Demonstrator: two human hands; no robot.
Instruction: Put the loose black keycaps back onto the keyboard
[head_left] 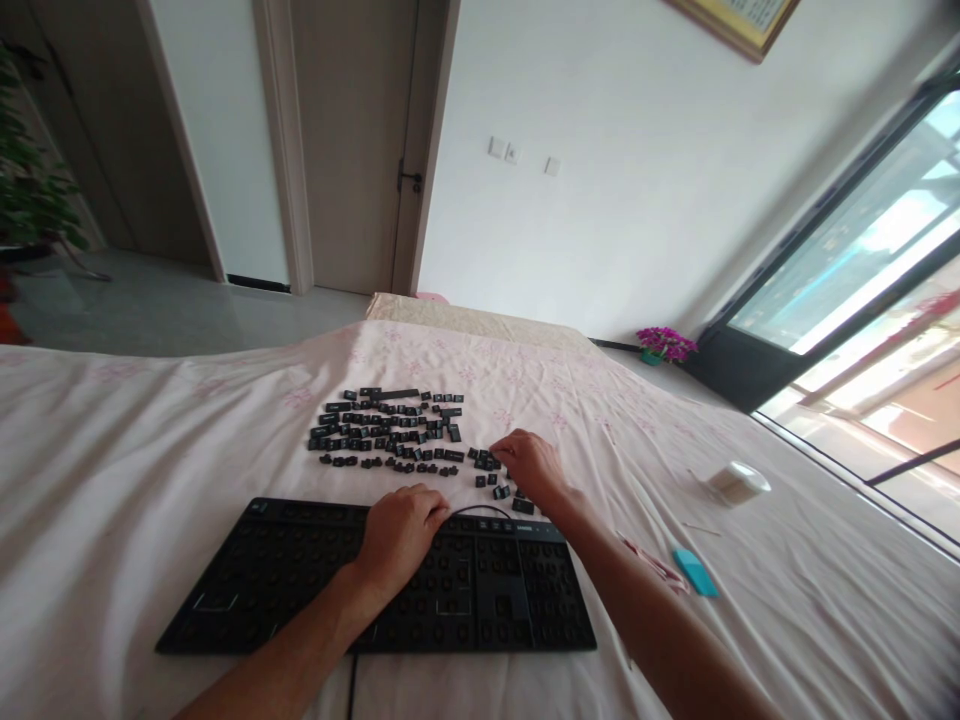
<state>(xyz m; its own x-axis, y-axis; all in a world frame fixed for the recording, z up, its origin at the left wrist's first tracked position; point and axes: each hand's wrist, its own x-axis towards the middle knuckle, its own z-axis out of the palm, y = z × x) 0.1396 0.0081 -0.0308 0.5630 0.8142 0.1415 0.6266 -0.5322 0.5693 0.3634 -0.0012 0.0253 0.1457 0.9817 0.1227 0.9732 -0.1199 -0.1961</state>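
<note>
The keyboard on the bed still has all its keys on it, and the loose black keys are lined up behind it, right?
Not quite. In the head view the keyboard has its keys taken off, showing bare sockets. The loose black keys do lie in rows behind it on the bedsheet, where the right hand reaches.

The keyboard is black, its bare key sockets just as dark, with thin pale outlines marking a few key places near its left end. The loose keycaps are black too, with small light legends too fine to read. They lie on a bedsheet of pale pink-white, printed with faint pink flower sprigs. A small eraser-like block is turquoise blue, and a round container beyond it is white. The potted flowers by the window are magenta in a teal pot. The door is grey-brown against a white wall.
</note>
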